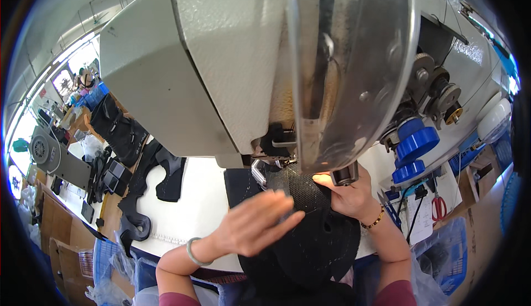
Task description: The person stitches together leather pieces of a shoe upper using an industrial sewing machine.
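Observation:
A black fabric piece [310, 245] with a mesh-textured section lies under the head of a sewing machine [232, 57], its upper end by the presser foot [259, 174]. My left hand [260, 223] is over the left side of the fabric, fingers stretched out, slightly smeared by motion, and nothing shows in it. On the fabric's right edge is my right hand [354, 195], with the thumb on the mesh near the needle area and the other fingers partly hidden behind a metal post [345, 174]. The needle itself is hidden.
Black cut pieces [170, 176] lie on the white table [193, 195] at left, with a black boot [119, 132] behind them. Blue thread spools [415, 140] sit on the machine's right. Red-handled scissors [438, 208] and blue baskets [451, 256] are at lower right.

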